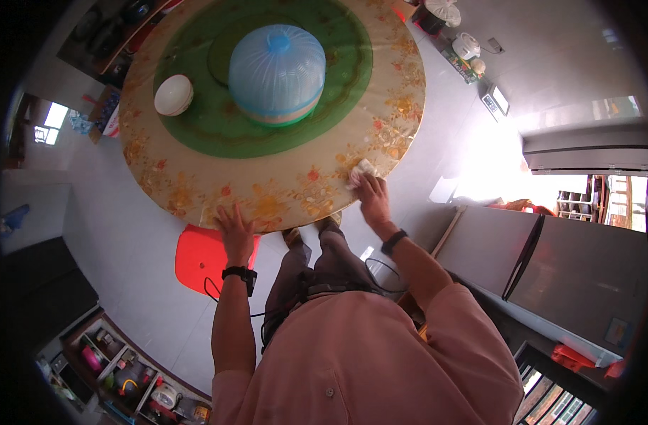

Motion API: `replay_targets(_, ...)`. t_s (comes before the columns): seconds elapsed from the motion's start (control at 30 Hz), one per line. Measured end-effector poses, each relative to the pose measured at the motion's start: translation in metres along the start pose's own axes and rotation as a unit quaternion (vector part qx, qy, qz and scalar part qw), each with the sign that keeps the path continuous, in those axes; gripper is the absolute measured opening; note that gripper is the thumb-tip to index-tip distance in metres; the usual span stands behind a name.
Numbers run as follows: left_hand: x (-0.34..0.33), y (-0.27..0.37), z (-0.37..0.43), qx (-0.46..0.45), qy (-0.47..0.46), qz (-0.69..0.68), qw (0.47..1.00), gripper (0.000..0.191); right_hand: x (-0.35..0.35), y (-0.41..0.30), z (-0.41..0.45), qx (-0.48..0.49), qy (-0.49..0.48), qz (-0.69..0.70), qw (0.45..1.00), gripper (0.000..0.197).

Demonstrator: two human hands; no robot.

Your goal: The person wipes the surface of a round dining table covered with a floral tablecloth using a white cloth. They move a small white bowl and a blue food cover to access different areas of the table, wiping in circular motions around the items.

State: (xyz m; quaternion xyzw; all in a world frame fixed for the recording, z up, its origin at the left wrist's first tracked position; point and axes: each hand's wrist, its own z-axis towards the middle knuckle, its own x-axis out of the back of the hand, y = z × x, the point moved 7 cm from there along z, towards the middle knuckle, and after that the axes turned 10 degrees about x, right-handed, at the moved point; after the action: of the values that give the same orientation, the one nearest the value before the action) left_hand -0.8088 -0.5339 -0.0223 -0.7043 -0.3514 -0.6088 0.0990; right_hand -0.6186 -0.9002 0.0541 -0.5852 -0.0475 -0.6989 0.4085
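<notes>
My right hand holds a crumpled whitish cloth or tissue against the near right edge of a round table with a floral cover. On the table's near left edge rests my left hand, empty, its fingers spread. Farther in, a blue translucent domed food cover stands on the green round centre of the table. A white bowl sits left of the cover, at the rim of the green centre.
A red plastic stool stands partly beneath the near left table edge. To the right is a grey refrigerator. A white rice cooker and a scale are along the far right wall. Open shelves with goods lie lower left.
</notes>
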Motion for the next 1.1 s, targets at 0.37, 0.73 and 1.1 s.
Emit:
replay_targets(0.37,0.001,-0.002,-0.001,0.003,-0.019,0.015,1.000,0.082,-0.093,-0.191,-0.013,0.420,-0.142,-0.010,0.896,0.032)
replay_targets(0.73,0.016,0.009,-0.003,-0.003,-0.019,-0.002,1.000,0.082,-0.008,0.037,-0.052,0.247,-0.188,-0.118,0.943,0.033)
replay_targets(1.1,0.010,0.105,-0.010,-0.081,-0.029,0.019,0.996,0.082,0.036,-0.014,0.021,0.161,-0.027,0.017,0.986,0.041)
